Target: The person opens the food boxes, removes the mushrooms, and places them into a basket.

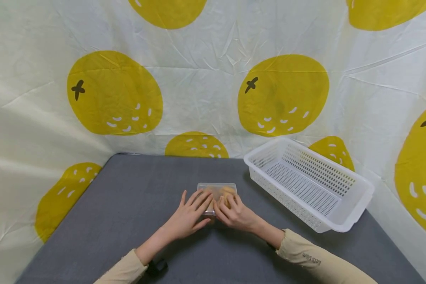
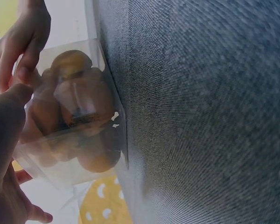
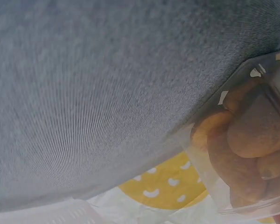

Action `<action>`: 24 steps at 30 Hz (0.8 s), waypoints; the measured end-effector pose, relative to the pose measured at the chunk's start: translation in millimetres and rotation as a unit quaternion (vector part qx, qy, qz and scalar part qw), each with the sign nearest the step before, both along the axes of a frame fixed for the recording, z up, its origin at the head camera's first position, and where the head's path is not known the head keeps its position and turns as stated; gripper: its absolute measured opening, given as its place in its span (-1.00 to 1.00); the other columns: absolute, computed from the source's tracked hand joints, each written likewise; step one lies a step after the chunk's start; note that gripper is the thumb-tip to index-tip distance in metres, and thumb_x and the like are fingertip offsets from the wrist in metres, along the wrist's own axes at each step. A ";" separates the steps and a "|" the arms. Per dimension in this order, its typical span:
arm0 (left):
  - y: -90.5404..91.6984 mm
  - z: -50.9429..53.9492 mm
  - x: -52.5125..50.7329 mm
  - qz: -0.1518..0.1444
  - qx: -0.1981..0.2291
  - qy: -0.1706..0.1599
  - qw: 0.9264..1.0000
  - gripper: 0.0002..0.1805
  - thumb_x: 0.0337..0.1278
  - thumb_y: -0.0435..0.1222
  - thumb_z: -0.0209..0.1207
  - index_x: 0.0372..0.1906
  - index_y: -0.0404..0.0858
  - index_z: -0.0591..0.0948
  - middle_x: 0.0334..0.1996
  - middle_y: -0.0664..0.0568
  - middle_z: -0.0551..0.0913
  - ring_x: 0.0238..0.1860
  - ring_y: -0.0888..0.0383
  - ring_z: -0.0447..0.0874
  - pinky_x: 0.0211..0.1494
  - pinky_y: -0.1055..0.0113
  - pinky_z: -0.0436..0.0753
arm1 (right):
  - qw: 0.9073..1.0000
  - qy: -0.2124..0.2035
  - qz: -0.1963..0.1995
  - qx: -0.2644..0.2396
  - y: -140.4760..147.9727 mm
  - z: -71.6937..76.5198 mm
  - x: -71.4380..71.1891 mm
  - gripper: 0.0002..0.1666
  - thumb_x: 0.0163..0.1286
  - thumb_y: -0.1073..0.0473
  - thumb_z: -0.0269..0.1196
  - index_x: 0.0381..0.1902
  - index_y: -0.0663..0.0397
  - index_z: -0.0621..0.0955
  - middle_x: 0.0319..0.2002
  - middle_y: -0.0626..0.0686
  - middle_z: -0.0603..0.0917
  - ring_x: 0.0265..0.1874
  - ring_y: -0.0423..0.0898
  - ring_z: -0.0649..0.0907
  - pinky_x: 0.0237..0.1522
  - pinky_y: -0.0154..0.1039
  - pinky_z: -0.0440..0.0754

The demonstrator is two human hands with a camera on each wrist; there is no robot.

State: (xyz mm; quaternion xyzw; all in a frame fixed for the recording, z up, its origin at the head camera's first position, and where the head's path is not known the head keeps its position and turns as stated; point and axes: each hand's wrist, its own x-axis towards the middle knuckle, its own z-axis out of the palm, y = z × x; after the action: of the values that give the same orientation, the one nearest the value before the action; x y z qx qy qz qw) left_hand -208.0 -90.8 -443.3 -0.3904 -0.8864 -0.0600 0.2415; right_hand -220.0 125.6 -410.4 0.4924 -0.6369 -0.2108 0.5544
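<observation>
A clear plastic box [image 1: 216, 185] stands near the middle of the table, packed with several rounded brown pieces [image 2: 86, 100]; their exact kind is unclear. My left hand [image 1: 187, 217] lies across the left part of the box's top with its fingers straight and spread. At the right part, my right hand [image 1: 237, 213] has bent fingers around a tan rounded piece [image 1: 228, 191] at the top of the box. Its fingertips are partly hidden. In the right wrist view the brown pieces [image 3: 256, 130] press against the clear wall.
A white perforated plastic basket [image 1: 284, 193] stands at the back right of the dark grey table [image 1: 145, 177]. Behind and beside the table hangs a pale curtain [image 1: 198, 94] printed with yellow fruit.
</observation>
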 end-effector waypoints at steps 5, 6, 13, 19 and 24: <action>0.1 -0.5 0.4 0.006 -0.003 0.000 1.000 -0.33 0.13 0.02 0.03 0.31 -0.18 0.24 0.31 0.00 0.23 0.32 -0.04 0.15 0.11 -0.31 0.21 | 1.000 0.018 0.005 0.010 -0.2 -5.0 -4.6 -0.66 0.37 0.22 -0.17 -0.28 0.05 0.58 -0.46 0.02 0.61 -0.56 -0.04 0.58 -0.55 -0.18 0.57; 0.2 -0.6 0.3 0.007 -0.003 0.003 1.000 -0.34 0.14 0.02 0.03 0.30 -0.18 0.25 0.30 0.00 0.24 0.32 -0.04 0.16 0.10 -0.31 0.22 | 1.000 0.014 0.010 0.006 -0.2 -7.3 -6.3 -0.64 0.37 0.23 -0.19 -0.30 0.06 0.58 -0.47 0.03 0.61 -0.56 -0.03 0.58 -0.55 -0.17 0.57; 1.7 5.5 -0.9 0.008 -0.004 0.018 1.000 -0.35 0.10 0.02 0.06 0.29 -0.15 0.28 0.27 0.00 0.31 0.29 -0.02 0.22 0.11 -0.30 0.22 | 0.997 -0.055 0.022 -0.043 0.0 -14.6 -13.0 -0.66 0.41 0.19 -0.21 -0.33 0.09 0.52 -0.49 0.02 0.58 -0.53 -0.06 0.57 -0.50 -0.21 0.59; -0.7 8.6 -1.7 0.021 -0.012 0.019 1.000 -0.30 0.06 0.06 0.07 0.29 -0.14 0.27 0.28 0.02 0.29 0.29 0.00 0.23 0.13 -0.28 0.23 | 0.998 -0.043 0.022 -0.041 -0.3 -11.1 -12.2 -0.70 0.39 0.19 -0.18 -0.30 0.03 0.52 -0.50 0.03 0.54 -0.52 -0.03 0.56 -0.49 -0.20 0.60; -2.9 12.9 -1.8 0.024 -0.009 0.009 1.000 -0.30 0.06 0.07 0.07 0.29 -0.15 0.27 0.27 0.02 0.30 0.28 0.00 0.25 0.13 -0.29 0.23 | 0.997 -0.056 0.026 -0.052 -1.6 -11.0 -12.7 -0.71 0.34 0.20 -0.17 -0.31 0.02 0.53 -0.46 0.06 0.57 -0.48 -0.01 0.59 -0.42 -0.16 0.61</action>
State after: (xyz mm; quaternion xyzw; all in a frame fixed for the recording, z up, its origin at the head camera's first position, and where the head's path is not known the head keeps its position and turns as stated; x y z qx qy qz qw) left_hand -209.8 -93.6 -430.4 -0.3716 -0.8938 -0.0428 0.2472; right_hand -232.7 124.0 -421.4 0.4906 -0.6642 -0.1352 0.5475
